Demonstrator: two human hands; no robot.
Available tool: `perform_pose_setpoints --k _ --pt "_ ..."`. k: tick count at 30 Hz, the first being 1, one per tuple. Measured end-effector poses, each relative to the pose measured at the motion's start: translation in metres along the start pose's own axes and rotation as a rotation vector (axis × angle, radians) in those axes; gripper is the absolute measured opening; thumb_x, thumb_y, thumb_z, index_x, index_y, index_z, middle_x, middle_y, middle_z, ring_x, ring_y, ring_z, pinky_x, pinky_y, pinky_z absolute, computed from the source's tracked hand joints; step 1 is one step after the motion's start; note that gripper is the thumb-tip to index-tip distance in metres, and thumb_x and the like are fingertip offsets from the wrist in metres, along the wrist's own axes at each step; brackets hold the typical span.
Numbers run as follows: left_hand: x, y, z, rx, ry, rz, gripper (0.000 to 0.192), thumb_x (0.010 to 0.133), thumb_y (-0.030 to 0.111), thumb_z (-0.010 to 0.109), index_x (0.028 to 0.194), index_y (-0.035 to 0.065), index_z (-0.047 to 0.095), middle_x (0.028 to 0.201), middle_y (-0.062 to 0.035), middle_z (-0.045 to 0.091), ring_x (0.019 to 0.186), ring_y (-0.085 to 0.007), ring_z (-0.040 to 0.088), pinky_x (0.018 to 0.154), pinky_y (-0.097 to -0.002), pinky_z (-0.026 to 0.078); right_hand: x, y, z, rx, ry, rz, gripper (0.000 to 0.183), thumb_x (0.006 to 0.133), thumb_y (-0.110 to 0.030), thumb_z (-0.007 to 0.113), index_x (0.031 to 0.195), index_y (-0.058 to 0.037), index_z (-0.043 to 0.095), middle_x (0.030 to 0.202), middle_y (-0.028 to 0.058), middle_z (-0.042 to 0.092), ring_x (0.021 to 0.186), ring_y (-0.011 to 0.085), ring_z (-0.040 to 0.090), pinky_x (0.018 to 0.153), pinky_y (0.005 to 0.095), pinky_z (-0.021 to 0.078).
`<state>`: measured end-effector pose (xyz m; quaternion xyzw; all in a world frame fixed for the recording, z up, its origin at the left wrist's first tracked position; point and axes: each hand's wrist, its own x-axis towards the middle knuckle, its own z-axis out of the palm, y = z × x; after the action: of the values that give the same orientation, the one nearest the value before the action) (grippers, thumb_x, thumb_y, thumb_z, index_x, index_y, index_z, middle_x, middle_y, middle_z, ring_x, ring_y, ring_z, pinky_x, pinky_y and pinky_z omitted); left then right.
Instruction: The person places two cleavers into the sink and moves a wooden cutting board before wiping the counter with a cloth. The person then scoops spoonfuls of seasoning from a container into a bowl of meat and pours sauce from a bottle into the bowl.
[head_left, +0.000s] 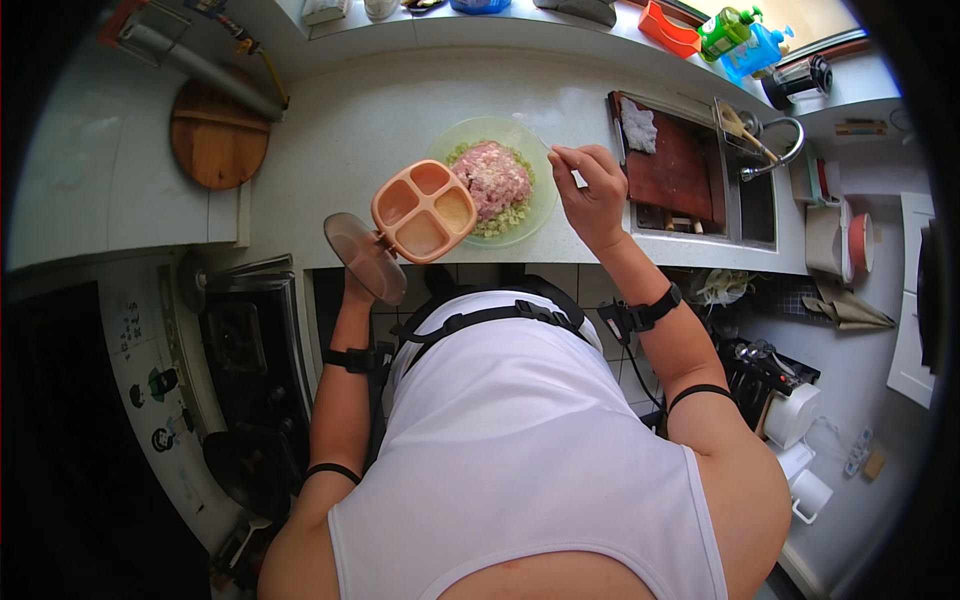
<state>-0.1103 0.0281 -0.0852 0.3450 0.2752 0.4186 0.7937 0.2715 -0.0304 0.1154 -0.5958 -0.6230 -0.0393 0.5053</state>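
Note:
My left hand holds a pink-orange four-compartment seasoning box over the left rim of a pale green translucent bowl. The box's hinged translucent lid hangs open and covers most of that hand. Yellowish granules lie in the right compartment; what the others contain is unclear. Inside the bowl, pink minced meat with pale powder on top rests on chopped green vegetable. At the bowl's right rim my right hand pinches a thin, pale utensil, perhaps a small spoon.
A sink with a reddish-brown board across it is on the right, a grey cloth on the board. Bottles stand on the back sill. A round wooden board leans at the left wall.

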Motion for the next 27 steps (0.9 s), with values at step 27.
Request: perform_pose_setpoints --k 27 --pt "0.016 -0.007 0.024 0.006 -0.077 -0.197 0.033 0.091 0.027 0.055 0.114 0.0030 0.056 0.106 -0.0083 0.060 0.095 -0.0197 0.056 0.083 -0.0311 0.045 -0.033 -0.054 0.044 0.171 -0.674 -0.141 0.011 0.077 -0.015 0.065 0.072 -0.0071 0.060 0.073 0.0082 0.054 0.072 0.0281 0.058 0.064 0.0391 0.0498"
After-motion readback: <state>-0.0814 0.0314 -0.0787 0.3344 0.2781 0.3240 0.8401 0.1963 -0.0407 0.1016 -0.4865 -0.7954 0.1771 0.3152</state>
